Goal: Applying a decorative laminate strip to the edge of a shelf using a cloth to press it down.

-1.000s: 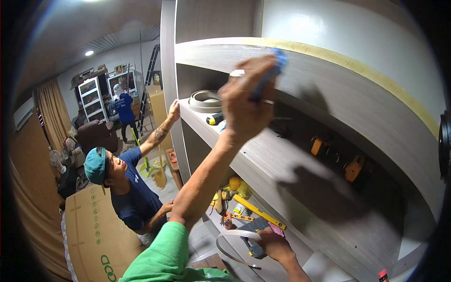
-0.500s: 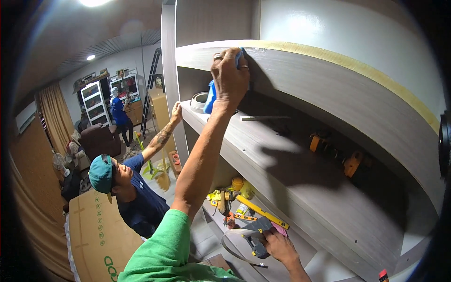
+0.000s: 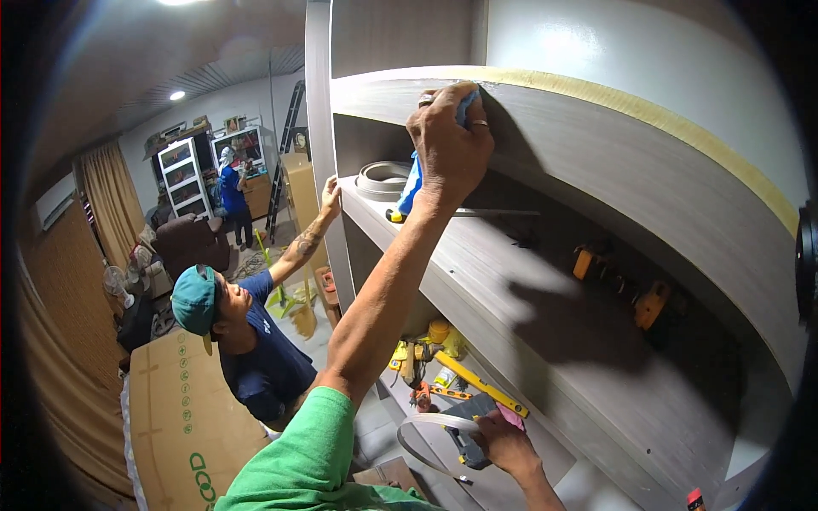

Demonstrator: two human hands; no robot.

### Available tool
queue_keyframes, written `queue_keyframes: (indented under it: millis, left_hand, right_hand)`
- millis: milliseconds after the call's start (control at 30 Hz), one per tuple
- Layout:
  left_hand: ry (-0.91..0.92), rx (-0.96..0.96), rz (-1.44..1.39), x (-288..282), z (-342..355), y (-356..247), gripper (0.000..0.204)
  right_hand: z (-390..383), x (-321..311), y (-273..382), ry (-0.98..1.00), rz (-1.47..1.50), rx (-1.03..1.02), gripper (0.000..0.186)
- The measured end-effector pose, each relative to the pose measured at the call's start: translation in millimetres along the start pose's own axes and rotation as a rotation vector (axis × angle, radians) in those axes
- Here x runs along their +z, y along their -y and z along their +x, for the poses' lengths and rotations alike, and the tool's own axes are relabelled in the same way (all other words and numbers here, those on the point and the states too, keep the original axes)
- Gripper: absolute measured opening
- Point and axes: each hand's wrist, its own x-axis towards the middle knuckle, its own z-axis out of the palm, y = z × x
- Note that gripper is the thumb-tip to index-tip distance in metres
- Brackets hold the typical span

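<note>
Grey woodgrain shelf unit (image 3: 596,153): blue cloth (image 3: 466,104) is pinched in left hand (image 3: 447,140) against top panel edge. Right hand (image 3: 503,443) is closed around edge-banding strip (image 3: 417,426).

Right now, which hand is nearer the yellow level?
Right. The right hand lies just below the yellow level; the left hand is high above, pressed to the top shelf's edge.

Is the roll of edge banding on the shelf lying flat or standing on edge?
Lying flat: the grey coil rests on the shelf with its open centre facing up.
</note>
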Motion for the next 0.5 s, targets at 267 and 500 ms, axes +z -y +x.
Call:
queue_keyframes:
  millis: [267, 500]
  left_hand:
    - [0.070, 0.050, -0.175, 2.9, -12.7, -20.2, 0.020]
    - [-0.019, 0.023, -0.364, -57.6, -48.5, 25.5, 0.018]
  right_hand:
    - [11.9, 6.2, -0.3, 0.105, -0.130, -0.017, 0.030]
    - [9.2, 24.4, -2.4, -0.030, -0.072, 0.052, 0.028]
